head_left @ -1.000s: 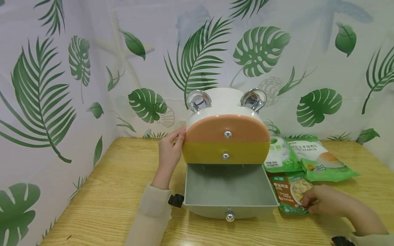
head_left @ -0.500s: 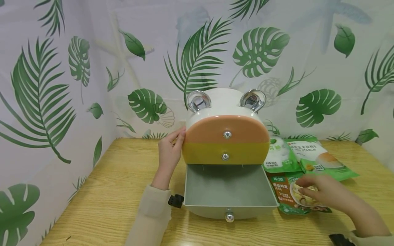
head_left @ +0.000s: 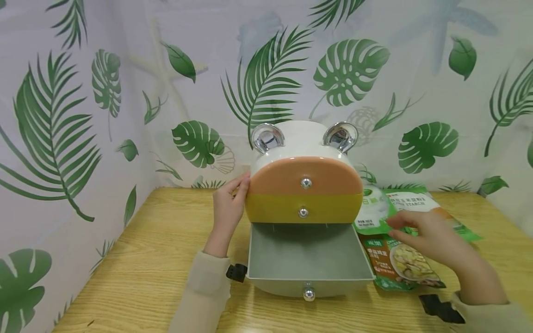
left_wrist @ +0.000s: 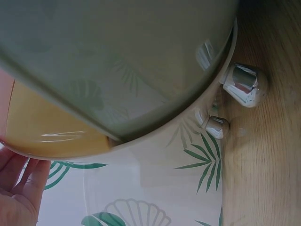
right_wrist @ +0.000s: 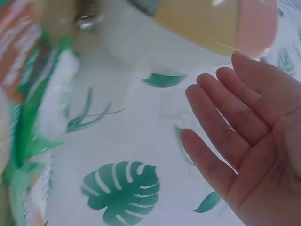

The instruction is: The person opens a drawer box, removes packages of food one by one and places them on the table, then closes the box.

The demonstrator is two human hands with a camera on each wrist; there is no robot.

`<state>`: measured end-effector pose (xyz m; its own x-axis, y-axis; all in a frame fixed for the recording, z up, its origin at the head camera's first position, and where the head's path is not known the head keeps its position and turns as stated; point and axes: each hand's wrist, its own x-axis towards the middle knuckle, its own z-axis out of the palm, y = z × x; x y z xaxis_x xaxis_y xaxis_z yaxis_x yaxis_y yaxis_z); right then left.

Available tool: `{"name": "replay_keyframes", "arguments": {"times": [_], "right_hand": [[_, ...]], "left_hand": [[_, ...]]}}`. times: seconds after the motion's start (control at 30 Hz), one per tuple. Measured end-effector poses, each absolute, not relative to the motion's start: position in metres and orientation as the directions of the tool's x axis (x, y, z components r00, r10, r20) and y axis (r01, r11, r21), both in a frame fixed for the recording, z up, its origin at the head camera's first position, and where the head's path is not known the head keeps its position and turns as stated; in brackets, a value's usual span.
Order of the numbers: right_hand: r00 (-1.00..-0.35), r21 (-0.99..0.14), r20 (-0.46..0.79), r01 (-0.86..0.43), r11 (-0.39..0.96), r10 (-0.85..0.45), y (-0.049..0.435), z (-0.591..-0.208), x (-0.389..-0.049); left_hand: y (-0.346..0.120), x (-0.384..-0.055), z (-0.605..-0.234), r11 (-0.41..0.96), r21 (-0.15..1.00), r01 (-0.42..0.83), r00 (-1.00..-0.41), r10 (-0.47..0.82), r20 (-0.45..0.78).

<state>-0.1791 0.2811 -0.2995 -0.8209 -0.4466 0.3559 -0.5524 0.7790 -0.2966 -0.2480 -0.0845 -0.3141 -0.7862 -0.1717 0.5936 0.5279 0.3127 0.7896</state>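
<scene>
A small drawer cabinet with a white body and two chrome ear-shaped loops stands on the table. Its orange drawer and yellow drawer are closed, while the grey-green bottom drawer is pulled out with nothing visible in it. My left hand rests its fingers against the cabinet's left side. On the right, my right hand hovers over the food packets, fingers spread and holding nothing. Below it lies a brown-and-green seasoning packet. Behind are a white-and-green bag and a corn starch bag.
The wooden table runs up to a white leaf-printed backdrop. A round chrome knob sticks out from the pulled-out drawer's front. Packets crowd the cabinet's right side.
My right hand has lifted off the seasoning packet and moved up and away, towards the bags behind it. The left hand and the cabinet stay where they were.
</scene>
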Motion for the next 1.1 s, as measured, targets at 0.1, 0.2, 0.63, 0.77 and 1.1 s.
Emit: {"name": "replay_keyframes", "arguments": {"times": [0.1, 0.2, 0.63, 0.77, 1.1], "right_hand": [[-0.822, -0.310, 0.383, -0.544, 0.780, -0.421, 0.272, -0.292, -0.179], [-0.828, -0.344, 0.400, -0.534, 0.773, -0.394, 0.264, -0.286, -0.179], [-0.776, -0.274, 0.473, -0.581, 0.766, -0.418, 0.244, -0.271, -0.167], [-0.739, -0.232, 0.498, -0.618, 0.751, -0.454, 0.232, -0.267, -0.159], [-0.556, -0.163, 0.563, -0.800, 0.578, -0.611, 0.201, -0.267, -0.142]], "left_hand": [[-0.085, -0.248, -0.315, 0.316, 0.785, 0.533, -0.782, -0.170, 0.599], [-0.085, -0.248, -0.315, 0.321, 0.779, 0.538, -0.777, -0.168, 0.606], [-0.085, -0.249, -0.316, 0.322, 0.770, 0.550, -0.767, -0.170, 0.619], [-0.084, -0.248, -0.315, 0.316, 0.774, 0.549, -0.770, -0.169, 0.615], [-0.084, -0.247, -0.314, 0.314, 0.788, 0.529, -0.787, -0.167, 0.595]]}}
